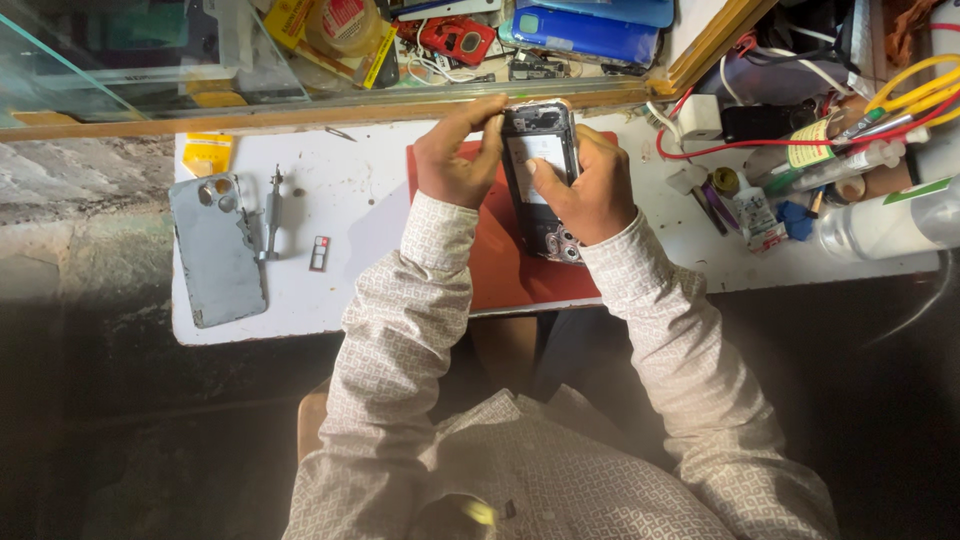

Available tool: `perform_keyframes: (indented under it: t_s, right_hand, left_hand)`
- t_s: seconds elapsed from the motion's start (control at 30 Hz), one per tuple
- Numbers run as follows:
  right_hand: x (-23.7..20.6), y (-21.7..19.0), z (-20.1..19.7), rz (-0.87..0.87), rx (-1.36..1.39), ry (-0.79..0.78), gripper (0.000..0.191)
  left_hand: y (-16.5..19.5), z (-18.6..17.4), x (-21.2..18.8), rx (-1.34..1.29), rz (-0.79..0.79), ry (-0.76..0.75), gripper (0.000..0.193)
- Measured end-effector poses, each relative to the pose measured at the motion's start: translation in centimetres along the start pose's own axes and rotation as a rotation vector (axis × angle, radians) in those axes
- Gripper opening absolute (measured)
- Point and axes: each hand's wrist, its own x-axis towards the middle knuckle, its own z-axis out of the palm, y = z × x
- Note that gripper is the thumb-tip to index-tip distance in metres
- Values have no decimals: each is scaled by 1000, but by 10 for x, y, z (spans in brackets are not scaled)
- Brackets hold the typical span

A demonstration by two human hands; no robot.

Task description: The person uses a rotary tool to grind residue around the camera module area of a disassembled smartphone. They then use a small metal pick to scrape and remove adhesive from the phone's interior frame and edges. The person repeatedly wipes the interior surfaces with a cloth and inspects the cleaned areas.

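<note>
Head view: two hands (pixel 460 160) (pixel 590 190), one opened phone (pixel 540 170)

The opened phone (pixel 541 180) is partly covered by both hands; the clear bottle (pixel 890 222) is cut off at the right edge

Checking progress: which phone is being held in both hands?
The opened phone over the red mat; the grey back cover lies untouched at the far left.

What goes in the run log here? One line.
left hand: grips opened phone top | right hand: thumb on its inside | under: red mat
</note>
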Motion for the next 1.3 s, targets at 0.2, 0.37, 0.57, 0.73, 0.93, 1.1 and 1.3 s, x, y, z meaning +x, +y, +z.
perform_keyframes:
  t_s: [0.2,0.37,0.57,0.73,0.93,1.1,1.3]
  right_hand:
    - [5,0,-2,11,-34,-49,16]
    - [21,-2,-23,61,-101,-216,19]
    - [30,-1,-50,81,-205,-369,24]
    - [28,9,-44,68,-311,-391,26]
    - [19,28,-33,78,-323,-308,28]
    - [13,36,-25,94,-359,-263,28]
    - [11,36,-23,175,-355,-225,30]
  left_hand:
    - [5,-9,2,165,85,-73,24]
    - [8,-8,3,234,141,-149,23]
    - [17,-1,-5,312,90,-253,14]
    - [5,9,-8,442,187,-230,16]
    - [-11,18,-14,516,221,-201,18]
    - [-17,20,-15,523,192,-275,18]
    - [-20,24,-17,580,180,-267,19]
